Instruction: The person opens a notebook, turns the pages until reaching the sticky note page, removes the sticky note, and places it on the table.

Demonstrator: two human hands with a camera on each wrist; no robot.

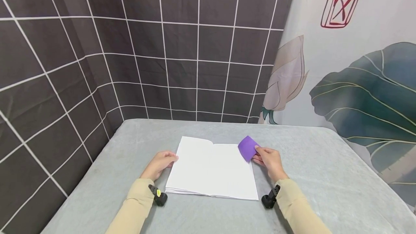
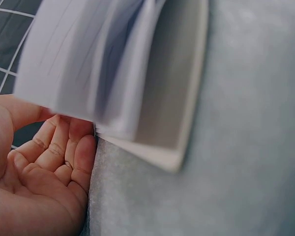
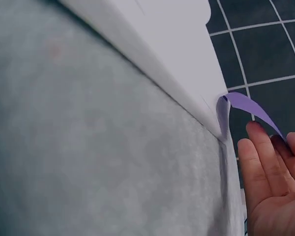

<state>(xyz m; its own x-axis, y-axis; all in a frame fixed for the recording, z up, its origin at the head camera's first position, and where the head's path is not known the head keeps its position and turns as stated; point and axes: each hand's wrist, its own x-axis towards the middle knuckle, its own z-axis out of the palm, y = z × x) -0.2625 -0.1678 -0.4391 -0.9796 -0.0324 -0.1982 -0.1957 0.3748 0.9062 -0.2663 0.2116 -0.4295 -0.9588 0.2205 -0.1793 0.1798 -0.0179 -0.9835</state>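
Note:
An open notebook (image 1: 211, 170) with blank white pages lies on the table. At its left edge my left hand (image 1: 160, 162) pinches the pages between thumb and fingers; the left wrist view shows the thumb on top of the paper (image 2: 54, 73) and the curled fingers beneath. My right hand (image 1: 270, 161) holds a purple paper square (image 1: 247, 148) by one corner, over the notebook's upper right edge. From the right wrist, the purple paper (image 3: 253, 109) looks bent in an arc, its far end at the notebook's edge, while the other fingers (image 3: 253, 164) extend below.
The table (image 1: 325, 176) has a grey cover. Behind it hangs a dark cloth (image 1: 182, 39) with a white grid, and on the right a white curtain (image 1: 312, 46) with painted leaves. Each wrist wears a small black camera (image 1: 270, 198).

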